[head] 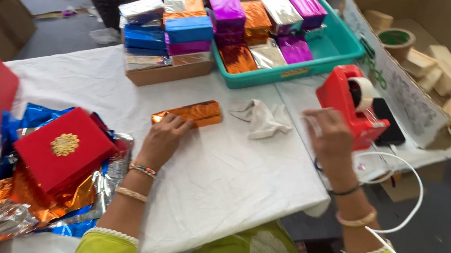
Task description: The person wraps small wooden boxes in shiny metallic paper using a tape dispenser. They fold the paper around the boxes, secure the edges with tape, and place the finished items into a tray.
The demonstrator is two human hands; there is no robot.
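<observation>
Orange foil packet [188,112] pinned flat under left hand [162,137]; right hand [330,137] pinching tape at red dispenser [351,105]; wrapping step, seam sealing needs tape strip.

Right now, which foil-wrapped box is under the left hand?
The orange foil-wrapped box, lying alone on the white tablecloth with the left hand on its near end. All other wrapped boxes sit in the teal tray or the cardboard tray.

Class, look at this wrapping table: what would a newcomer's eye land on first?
Shiny foil-wrapped boxes crowd the far edge in purple, orange, silver and blue. Mid-table, the left hand rests on an orange-wrapped box, while the right hand reaches the red tape dispenser.
</observation>
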